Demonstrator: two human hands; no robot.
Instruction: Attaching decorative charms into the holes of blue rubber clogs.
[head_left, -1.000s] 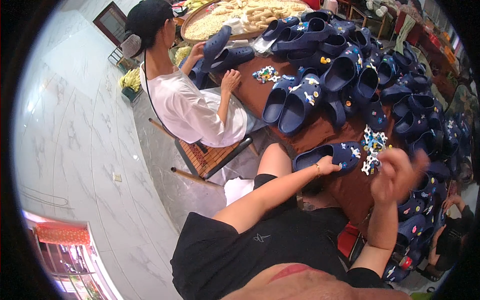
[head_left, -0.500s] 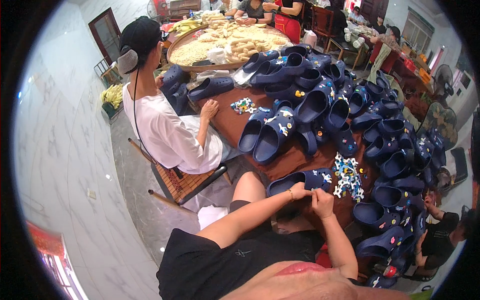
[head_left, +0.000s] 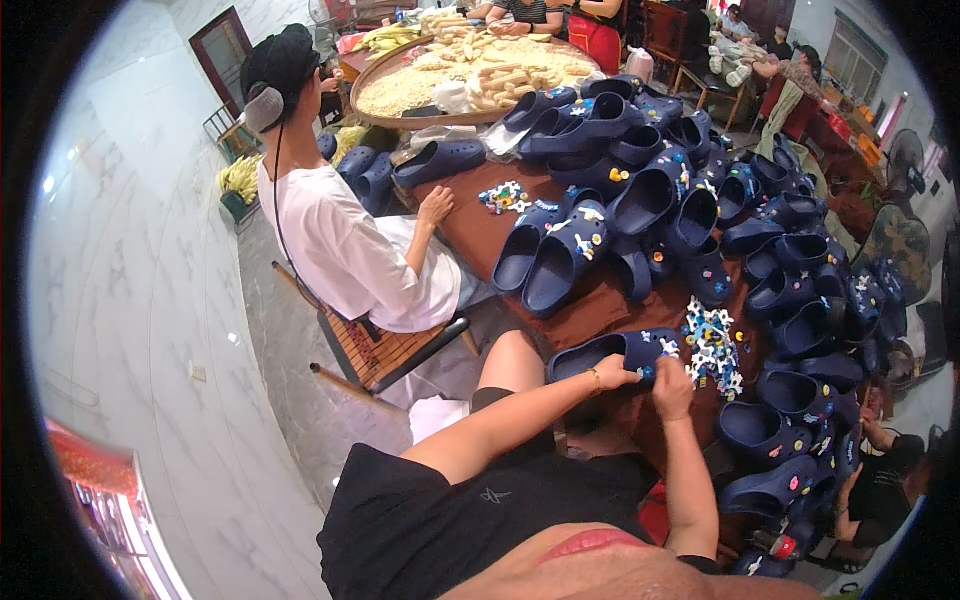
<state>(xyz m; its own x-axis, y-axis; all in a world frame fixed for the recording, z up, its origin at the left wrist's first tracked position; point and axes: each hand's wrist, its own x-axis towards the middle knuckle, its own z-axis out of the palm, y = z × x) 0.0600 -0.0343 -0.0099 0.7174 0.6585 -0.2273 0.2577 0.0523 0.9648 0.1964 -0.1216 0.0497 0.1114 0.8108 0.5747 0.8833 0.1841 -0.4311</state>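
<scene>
A navy blue clog (head_left: 590, 352) lies on the table edge in front of me, with white and coloured shoe charms on its toe. My left hand (head_left: 617, 373) is closed on the near side of this clog, by its front part. Beside the toe, my right hand (head_left: 673, 390) is closed with its fingertips against the clog; whatever they pinch is hidden. Just right of the toe is a loose pile of white, blue and yellow charms (head_left: 712, 345).
Navy clogs with charms (head_left: 650, 195) are heaped over the brown-covered table (head_left: 465, 215). A smaller charm pile (head_left: 505, 197) lies farther left. At the left sits a person in white (head_left: 345, 245). Behind stands a round tray (head_left: 365, 112) of corn.
My hands have come from together at the clog's near edge to slightly apart, the right one now up at the toe. The whole view has shifted a little.
</scene>
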